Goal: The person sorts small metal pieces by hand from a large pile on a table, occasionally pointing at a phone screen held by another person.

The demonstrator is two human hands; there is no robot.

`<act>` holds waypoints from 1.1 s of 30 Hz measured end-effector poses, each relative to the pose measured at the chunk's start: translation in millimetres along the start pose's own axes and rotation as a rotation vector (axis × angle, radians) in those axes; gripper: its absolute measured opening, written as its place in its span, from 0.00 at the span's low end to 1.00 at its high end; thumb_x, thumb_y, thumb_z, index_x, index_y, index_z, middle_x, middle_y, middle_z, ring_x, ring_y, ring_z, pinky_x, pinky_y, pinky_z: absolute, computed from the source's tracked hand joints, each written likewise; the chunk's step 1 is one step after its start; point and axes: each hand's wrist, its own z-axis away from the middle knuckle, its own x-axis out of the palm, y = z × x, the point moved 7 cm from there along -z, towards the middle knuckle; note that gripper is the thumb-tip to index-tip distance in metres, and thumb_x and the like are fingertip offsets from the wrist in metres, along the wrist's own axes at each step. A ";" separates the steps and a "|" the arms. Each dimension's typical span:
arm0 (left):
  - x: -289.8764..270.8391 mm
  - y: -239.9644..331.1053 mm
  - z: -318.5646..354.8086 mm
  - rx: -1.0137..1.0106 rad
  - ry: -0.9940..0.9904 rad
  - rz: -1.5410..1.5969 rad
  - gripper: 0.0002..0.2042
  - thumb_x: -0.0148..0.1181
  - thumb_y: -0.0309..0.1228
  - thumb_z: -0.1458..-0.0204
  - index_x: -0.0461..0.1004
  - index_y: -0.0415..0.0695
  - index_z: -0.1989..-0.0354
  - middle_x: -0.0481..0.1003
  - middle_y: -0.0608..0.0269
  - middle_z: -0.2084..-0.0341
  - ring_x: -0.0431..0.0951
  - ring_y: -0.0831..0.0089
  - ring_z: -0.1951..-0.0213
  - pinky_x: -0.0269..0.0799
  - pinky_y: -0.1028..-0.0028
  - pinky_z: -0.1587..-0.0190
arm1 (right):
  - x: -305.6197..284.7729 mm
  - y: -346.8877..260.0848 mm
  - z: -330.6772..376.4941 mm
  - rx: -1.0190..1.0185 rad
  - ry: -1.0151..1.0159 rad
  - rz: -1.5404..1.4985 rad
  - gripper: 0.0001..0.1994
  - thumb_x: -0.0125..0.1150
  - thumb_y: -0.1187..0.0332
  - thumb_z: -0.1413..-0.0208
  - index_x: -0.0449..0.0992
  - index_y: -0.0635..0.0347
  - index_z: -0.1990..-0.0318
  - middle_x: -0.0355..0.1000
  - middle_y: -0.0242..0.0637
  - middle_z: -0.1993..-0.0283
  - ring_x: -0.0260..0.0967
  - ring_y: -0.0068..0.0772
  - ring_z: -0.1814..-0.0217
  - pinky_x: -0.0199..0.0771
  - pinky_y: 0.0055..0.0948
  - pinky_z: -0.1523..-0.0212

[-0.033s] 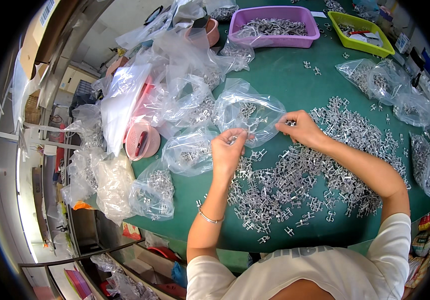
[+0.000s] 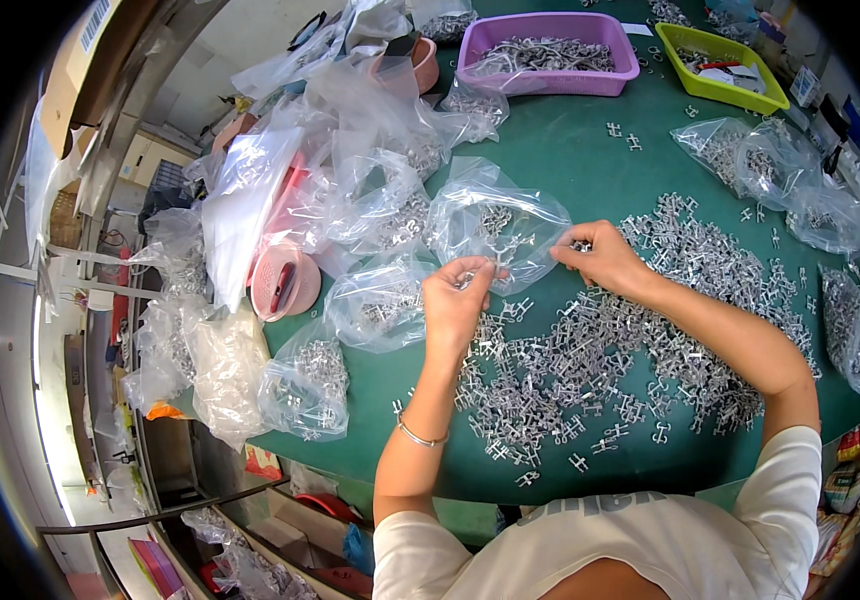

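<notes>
My left hand point(image 2: 458, 298) is closed in a pinch at the near side of an open clear plastic bag point(image 2: 460, 205), with bits of small silvery metal pieces showing at its fingers. Inside that bag lie several more of these pieces. My right hand point(image 2: 605, 260) is curled, and metal pieces show within its bent fingers. Its fingertips meet at the bag's right edge; whether they grip the film I cannot tell. Right beside and below both hands spreads a large loose heap of small H-shaped metal pieces point(image 2: 590, 350) on the green table point(image 2: 550, 140).
Filled clear bags point(image 2: 305, 390) crowd the table's left side, near a pink basket point(image 2: 285, 283) with a dark and red tool. A purple tub point(image 2: 628, 75) of metal parts and a yellow-green tray point(image 2: 775, 98) stand at the back. More filled bags point(image 2: 855, 330) lie along the right edge.
</notes>
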 end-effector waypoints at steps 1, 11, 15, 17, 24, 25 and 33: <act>0.2 0.0 0.2 0.000 -0.007 0.013 0.06 0.54 0.25 0.52 0.72 0.35 0.70 0.76 0.59 0.76 0.61 0.87 0.85 0.55 0.88 0.83 | 0.1 0.0 0.0 -0.001 -0.001 0.002 0.11 0.58 0.65 0.52 0.74 0.67 0.71 0.65 0.30 0.84 0.59 0.18 0.87 0.58 0.21 0.87; 5.4 6.6 1.5 0.050 -0.001 -0.027 0.05 0.54 0.24 0.52 0.72 0.35 0.70 0.76 0.61 0.76 0.62 0.88 0.84 0.58 0.86 0.82 | -1.5 2.1 0.0 -0.010 0.005 -0.018 0.10 0.58 0.66 0.52 0.74 0.66 0.70 0.65 0.30 0.84 0.59 0.18 0.87 0.58 0.21 0.87; 7.3 7.6 -0.2 0.056 0.002 -0.025 0.05 0.54 0.24 0.52 0.72 0.35 0.70 0.76 0.62 0.76 0.63 0.87 0.84 0.58 0.86 0.82 | -1.6 0.1 0.4 0.018 0.008 -0.001 0.11 0.58 0.65 0.52 0.74 0.66 0.70 0.65 0.30 0.83 0.59 0.18 0.87 0.58 0.20 0.86; 5.2 8.1 0.6 0.050 0.012 0.004 0.05 0.54 0.25 0.52 0.72 0.36 0.70 0.76 0.61 0.76 0.62 0.87 0.84 0.57 0.87 0.82 | 1.2 -0.7 -0.1 0.028 0.011 -0.018 0.11 0.58 0.65 0.52 0.74 0.65 0.69 0.66 0.31 0.81 0.59 0.17 0.86 0.58 0.20 0.86; -24.3 29.0 67.8 0.029 0.033 0.173 0.05 0.54 0.24 0.52 0.72 0.35 0.69 0.76 0.62 0.75 0.64 0.86 0.83 0.62 0.85 0.81 | 15.1 5.4 32.7 0.380 -0.131 -0.595 0.13 0.55 0.63 0.49 0.70 0.61 0.60 0.63 0.28 0.77 0.54 0.17 0.86 0.48 0.16 0.90; -38.8 25.6 88.9 0.001 0.090 0.112 0.05 0.53 0.25 0.51 0.72 0.35 0.69 0.76 0.62 0.74 0.64 0.86 0.83 0.62 0.85 0.80 | 18.3 6.8 41.0 0.429 -0.168 -0.692 0.12 0.54 0.63 0.48 0.70 0.60 0.60 0.62 0.27 0.78 0.54 0.17 0.86 0.47 0.16 0.90; -219.6 -89.1 264.7 0.125 1.313 0.273 0.07 0.51 0.29 0.48 0.69 0.37 0.65 0.75 0.61 0.72 0.64 0.86 0.85 0.50 0.88 0.88 | 31.8 6.2 122.2 0.586 -0.183 -0.743 0.08 0.50 0.64 0.46 0.68 0.59 0.67 0.63 0.30 0.79 0.54 0.18 0.88 0.48 0.16 0.93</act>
